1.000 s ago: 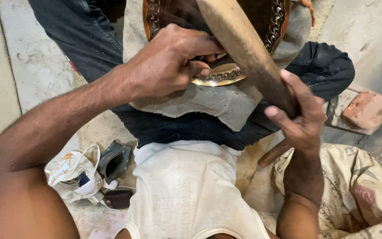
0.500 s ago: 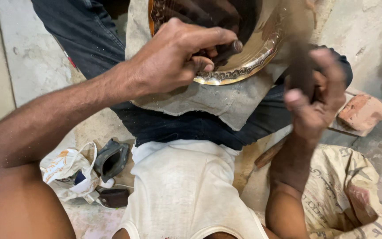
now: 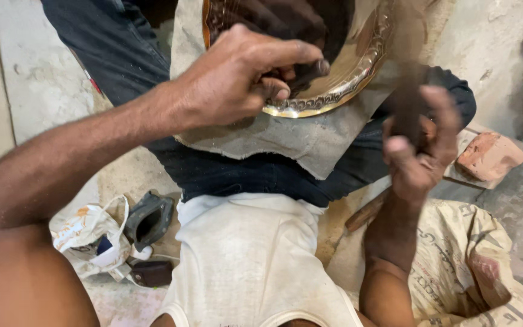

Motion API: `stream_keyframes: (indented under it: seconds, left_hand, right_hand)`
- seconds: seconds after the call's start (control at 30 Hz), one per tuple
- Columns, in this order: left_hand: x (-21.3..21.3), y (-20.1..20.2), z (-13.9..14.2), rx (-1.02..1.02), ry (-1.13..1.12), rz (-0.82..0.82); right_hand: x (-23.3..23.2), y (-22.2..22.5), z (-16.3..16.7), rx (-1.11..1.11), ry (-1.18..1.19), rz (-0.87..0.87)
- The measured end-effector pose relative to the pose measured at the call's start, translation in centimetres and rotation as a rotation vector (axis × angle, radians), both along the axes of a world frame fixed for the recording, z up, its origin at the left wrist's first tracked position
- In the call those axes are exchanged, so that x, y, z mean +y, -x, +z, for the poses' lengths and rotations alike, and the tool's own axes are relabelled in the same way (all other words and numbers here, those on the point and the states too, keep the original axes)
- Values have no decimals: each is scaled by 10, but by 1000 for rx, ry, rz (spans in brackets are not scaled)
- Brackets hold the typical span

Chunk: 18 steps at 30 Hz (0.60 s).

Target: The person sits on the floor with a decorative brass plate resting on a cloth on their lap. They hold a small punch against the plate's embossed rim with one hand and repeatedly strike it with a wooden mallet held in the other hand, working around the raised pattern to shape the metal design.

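Observation:
A round brass plate [image 3: 349,88] with an embossed rim rests on a grey cloth [image 3: 298,142] over my crossed legs. My left hand [image 3: 243,79] presses down on the plate's near rim, fingers pinched around a small dark punch [image 3: 311,68]. My right hand [image 3: 422,154] is to the right of the plate, clenched around a wooden mallet stick [image 3: 408,91]. The stick points up over the plate's right edge and is blurred by motion. Most of the plate's middle is dark and partly hidden by my left hand.
A red brick piece [image 3: 490,155] lies at the right on the concrete floor. A printed sack [image 3: 470,266] lies under my right elbow, with a wooden handle [image 3: 367,212] beside it. A white plastic bag [image 3: 86,236] and a dark hollow part [image 3: 149,219] lie at the left.
The wooden stick has swung from lying slanted across the plate to pointing upward beside its right edge. My left hand has stayed pinched on the punch at the rim.

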<state>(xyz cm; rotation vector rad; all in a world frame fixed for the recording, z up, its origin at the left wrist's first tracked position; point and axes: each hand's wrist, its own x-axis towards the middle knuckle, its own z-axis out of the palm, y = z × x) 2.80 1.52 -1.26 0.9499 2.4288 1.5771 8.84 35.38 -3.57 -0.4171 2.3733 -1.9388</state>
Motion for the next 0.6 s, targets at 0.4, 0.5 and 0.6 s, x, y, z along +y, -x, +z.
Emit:
stream_keyframes:
  seconds: [0.4,0.5,0.6]
  left_hand:
    - [-1,2,1,17,31,-3]
    - [-1,2,0,3,22,8]
    - [-1,3,-2,-30,46,-13]
  right_hand:
    - [2,-18,-5,-176,143,-96]
    - [13,-23,-8,-147,12,-75]
    - [18,-27,-10,-101,-76,-49]
